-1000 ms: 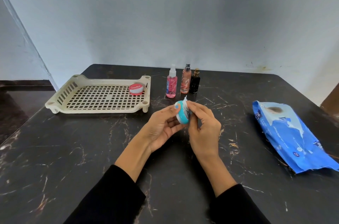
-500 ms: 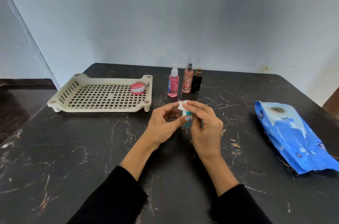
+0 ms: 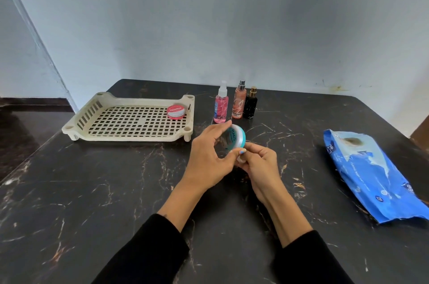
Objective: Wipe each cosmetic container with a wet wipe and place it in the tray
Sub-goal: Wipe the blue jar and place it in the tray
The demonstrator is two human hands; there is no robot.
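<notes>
My left hand (image 3: 209,158) grips a round teal cream jar (image 3: 235,138) tilted on its side above the table's middle, lid facing me. My right hand (image 3: 260,165) is just below and right of the jar, pinching a small white wet wipe (image 3: 241,158) against the jar's underside; most of the wipe is hidden by fingers. A beige slotted tray (image 3: 97,109) sits at the left rear with a red flat tin (image 3: 176,111) in its right rear corner. Behind the jar stand a pink spray bottle (image 3: 221,107), a peach spray bottle (image 3: 239,104) and a black bottle (image 3: 250,104).
A blue wet-wipe pack (image 3: 376,174) lies flat on the right side of the dark marble table (image 3: 116,190). A pale wall runs behind the table, and a dark floor drops off past the left edge.
The jar was edge-on and mostly hidden by the wipe; now my left hand has turned it so its lid shows, and the wipe has slid beneath it.
</notes>
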